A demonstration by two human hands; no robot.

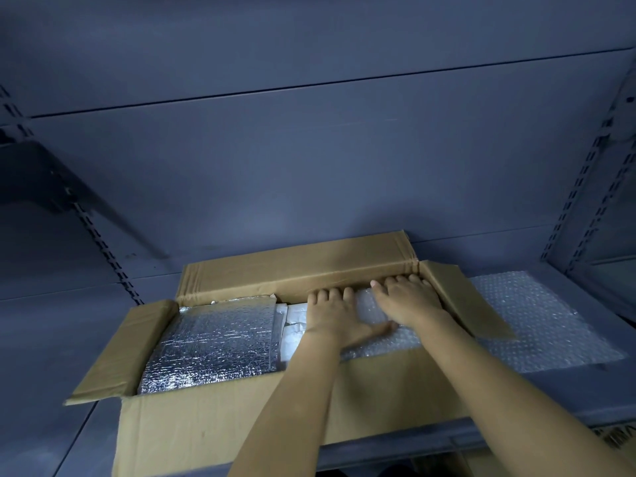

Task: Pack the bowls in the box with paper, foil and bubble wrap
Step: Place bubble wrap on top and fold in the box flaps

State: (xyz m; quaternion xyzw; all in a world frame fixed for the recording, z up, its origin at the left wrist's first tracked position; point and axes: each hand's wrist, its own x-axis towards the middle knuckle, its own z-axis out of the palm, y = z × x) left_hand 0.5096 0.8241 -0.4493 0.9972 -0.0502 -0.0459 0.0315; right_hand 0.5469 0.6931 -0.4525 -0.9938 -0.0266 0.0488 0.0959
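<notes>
Looking down, we see one open cardboard box [220, 418] on a grey metal shelf [69, 339].
Inside we count one crinkled silver foil sheet [213, 342] at left, white paper [294, 318] in the middle and bubble wrap [389, 344] at right. A second bubbled sheet [537, 321] lies just outside on the shelf. Our left hand [330, 315] and right hand [406, 301] press flat on the boxed wrap, fingers straight. The bowls are hidden.

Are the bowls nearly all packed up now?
Nearly. Done: foil and white paper already cover the left and middle of the box; no bowls show. In hand: the left hand and right hand press bubble wrap flat at the right end. Left: another bubble wrap sheet lies outside, and the flaps are open.
</notes>
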